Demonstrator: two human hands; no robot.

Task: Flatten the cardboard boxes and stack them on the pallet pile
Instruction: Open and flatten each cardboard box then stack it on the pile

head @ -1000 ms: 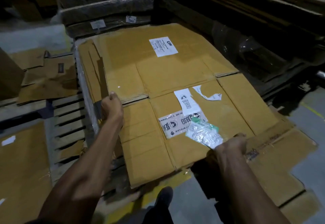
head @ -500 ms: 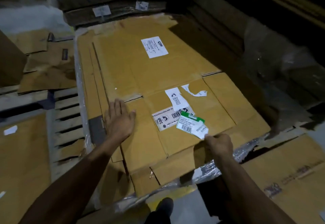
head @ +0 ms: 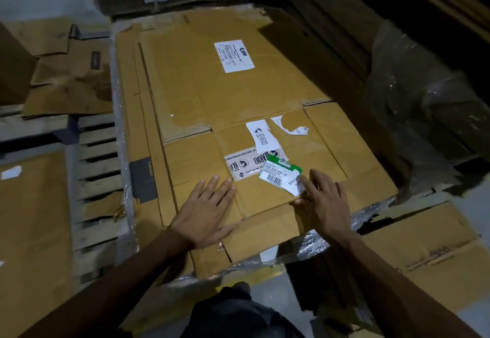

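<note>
Released now — right hand [head: 322,199] and left hand [head: 205,211] lie spread on flattened box [head: 238,93].

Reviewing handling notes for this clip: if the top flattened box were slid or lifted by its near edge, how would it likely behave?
The flattened box looks broad and thin, so it would probably sag along its creases. Its near flaps are cut apart and would likely hinge separately. Flat under the left hand and right hand, it should slide easily over the cardboard below.

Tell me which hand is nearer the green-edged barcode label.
Right. The right hand has its fingertips on the near corner of the green-edged barcode label; the left hand lies flat on the cardboard, apart from it.
</note>
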